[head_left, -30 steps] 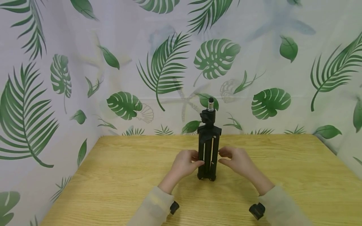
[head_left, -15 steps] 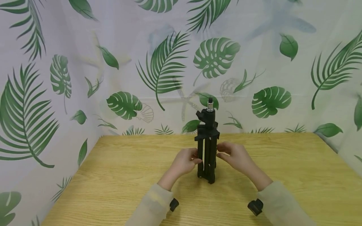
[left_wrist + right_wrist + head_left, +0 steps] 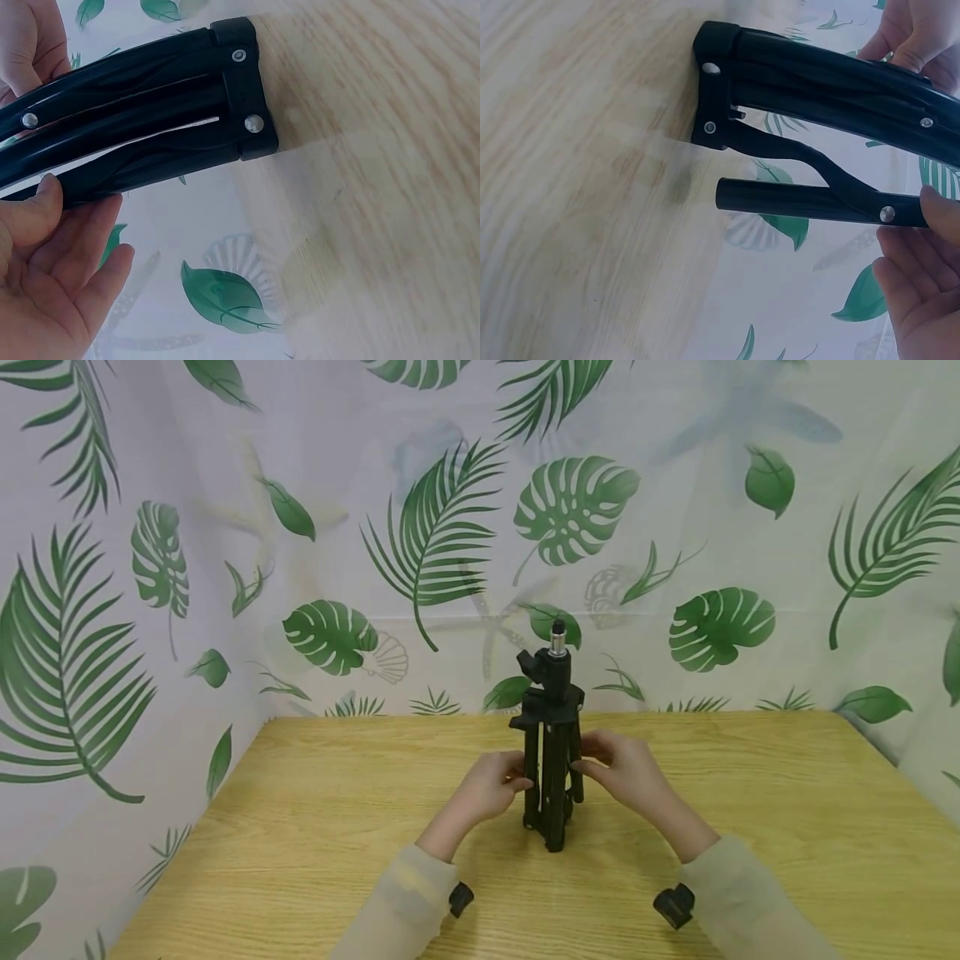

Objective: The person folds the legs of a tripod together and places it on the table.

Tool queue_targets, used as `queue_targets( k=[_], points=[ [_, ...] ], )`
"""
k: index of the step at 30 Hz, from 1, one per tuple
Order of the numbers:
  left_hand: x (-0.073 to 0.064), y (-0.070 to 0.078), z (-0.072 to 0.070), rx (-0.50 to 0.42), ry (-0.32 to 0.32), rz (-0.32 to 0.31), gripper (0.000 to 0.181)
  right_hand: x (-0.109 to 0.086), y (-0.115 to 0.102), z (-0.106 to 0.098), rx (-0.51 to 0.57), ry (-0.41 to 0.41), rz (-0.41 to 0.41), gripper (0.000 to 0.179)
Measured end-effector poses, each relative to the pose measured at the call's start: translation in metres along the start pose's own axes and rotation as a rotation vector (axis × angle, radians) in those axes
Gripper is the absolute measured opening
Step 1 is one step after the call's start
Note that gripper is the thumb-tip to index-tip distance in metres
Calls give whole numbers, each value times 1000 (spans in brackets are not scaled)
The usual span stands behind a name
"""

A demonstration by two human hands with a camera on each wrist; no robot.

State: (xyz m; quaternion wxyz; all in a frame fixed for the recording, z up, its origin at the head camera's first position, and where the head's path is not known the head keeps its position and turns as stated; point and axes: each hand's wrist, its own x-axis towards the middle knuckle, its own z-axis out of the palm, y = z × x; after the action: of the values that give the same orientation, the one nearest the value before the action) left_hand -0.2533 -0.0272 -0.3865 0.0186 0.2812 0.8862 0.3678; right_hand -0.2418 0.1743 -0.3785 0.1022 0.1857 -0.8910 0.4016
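Observation:
A black light stand with a silver-tipped top stands upright on the wooden table, its legs mostly folded. My left hand pinches the left leg between thumb and fingers; in the left wrist view that leg lies close along the centre column. On the other side, my right hand holds the right leg near its middle. The right wrist view shows this leg angled out from the bundle, its brace still joined to the bottom hub. A knob sticks out leftward near the top.
The wooden table spreads out on both sides of the stand. Behind it and at the left hangs a leaf-print cloth. Black wrist devices sit at both sleeves.
The stand has turned, so its knob now points left and one leg faces the head camera. The right leg has come out from the bundle, and my right hand has closed onto it.

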Motion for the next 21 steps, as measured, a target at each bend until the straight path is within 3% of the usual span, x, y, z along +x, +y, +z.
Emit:
queue_targets(
  k=[10,17,21],
  points=[
    [1,1,0,-7,-14,-10,15,2,1,1,2,-25,-15,23],
    [1,1,-1,-20,-31,-23,18,2,-3,0,-52,-12,3,16],
    [-3,0,1,0,13,-23,18,0,-8,0,-66,-5,6,15]
  ],
)
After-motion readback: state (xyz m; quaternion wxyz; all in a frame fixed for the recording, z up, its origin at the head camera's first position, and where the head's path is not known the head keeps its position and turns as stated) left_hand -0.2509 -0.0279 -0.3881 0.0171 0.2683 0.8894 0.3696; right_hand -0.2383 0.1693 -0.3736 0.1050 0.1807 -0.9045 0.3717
